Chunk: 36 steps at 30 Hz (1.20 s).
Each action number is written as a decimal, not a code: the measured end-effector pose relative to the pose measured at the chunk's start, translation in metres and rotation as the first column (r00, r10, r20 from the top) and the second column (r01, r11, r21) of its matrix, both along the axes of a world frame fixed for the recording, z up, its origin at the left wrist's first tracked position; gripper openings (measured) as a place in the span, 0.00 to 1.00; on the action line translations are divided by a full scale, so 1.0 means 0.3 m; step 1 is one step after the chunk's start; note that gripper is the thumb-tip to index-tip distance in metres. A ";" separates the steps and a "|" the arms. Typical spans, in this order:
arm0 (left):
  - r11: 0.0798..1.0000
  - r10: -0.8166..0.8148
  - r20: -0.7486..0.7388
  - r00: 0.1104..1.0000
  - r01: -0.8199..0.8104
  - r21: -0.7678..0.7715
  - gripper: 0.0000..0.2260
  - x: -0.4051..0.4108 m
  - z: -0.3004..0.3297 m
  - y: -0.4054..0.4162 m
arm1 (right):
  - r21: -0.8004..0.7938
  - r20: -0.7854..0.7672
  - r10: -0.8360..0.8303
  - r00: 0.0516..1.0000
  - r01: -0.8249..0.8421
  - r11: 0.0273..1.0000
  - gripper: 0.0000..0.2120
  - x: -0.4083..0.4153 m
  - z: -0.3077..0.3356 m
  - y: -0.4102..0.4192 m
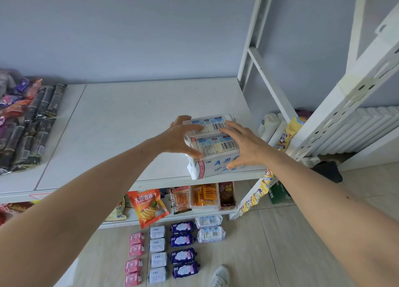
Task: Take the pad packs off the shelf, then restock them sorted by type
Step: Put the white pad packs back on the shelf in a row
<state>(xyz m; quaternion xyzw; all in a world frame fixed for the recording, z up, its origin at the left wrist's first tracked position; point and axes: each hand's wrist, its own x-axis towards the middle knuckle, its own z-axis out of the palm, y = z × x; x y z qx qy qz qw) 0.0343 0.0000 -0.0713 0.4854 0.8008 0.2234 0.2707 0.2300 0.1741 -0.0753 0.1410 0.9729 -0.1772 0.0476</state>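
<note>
Both hands' grip [212, 143] brackets stacked pad packs [216, 148] on shelf [121, 122].

Bright even daylight, soft shadows, sharp ctr, wide-angle edge warp.

On the floor at six o'clock: four pink packs [135, 256], four white ABC packs [157, 254], four purple packs [183, 249], two barcode-up white packs [209, 228].
</note>
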 end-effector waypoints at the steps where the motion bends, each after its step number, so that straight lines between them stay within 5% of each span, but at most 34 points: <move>1: 1.000 -0.006 0.005 1.000 0.006 -0.003 0.39 -0.009 0.002 0.014 | 0.014 -0.003 -0.007 1.000 0.007 1.000 0.55 -0.006 0.002 0.005; 10: 1.000 -0.012 -0.068 0.998 0.011 -0.008 0.35 -0.138 0.026 0.213 | 0.092 0.001 -0.107 0.994 0.107 0.990 0.54 -0.133 0.015 0.148; 18: 0.998 -0.055 -0.305 0.951 0.040 -0.054 0.30 -0.272 0.036 0.366 | 0.033 0.005 -0.150 0.989 0.150 0.988 0.55 -0.301 -0.017 0.310; 24: 0.993 -0.069 -0.312 0.947 0.035 -0.116 0.28 -0.301 0.027 0.376 | 0.031 0.040 -0.114 0.993 0.113 0.993 0.56 -0.345 -0.016 0.355; 31: 0.993 -0.102 -0.338 0.936 0.074 -0.094 0.49 -0.210 0.022 0.306 | 0.159 0.025 -0.108 0.994 0.103 0.982 0.58 -0.276 -0.011 0.329; 36: 0.987 -0.143 -0.427 0.893 0.097 -0.129 0.46 -0.218 -0.005 0.333 | 0.217 0.002 -0.126 0.992 0.122 0.968 0.49 -0.293 -0.016 0.322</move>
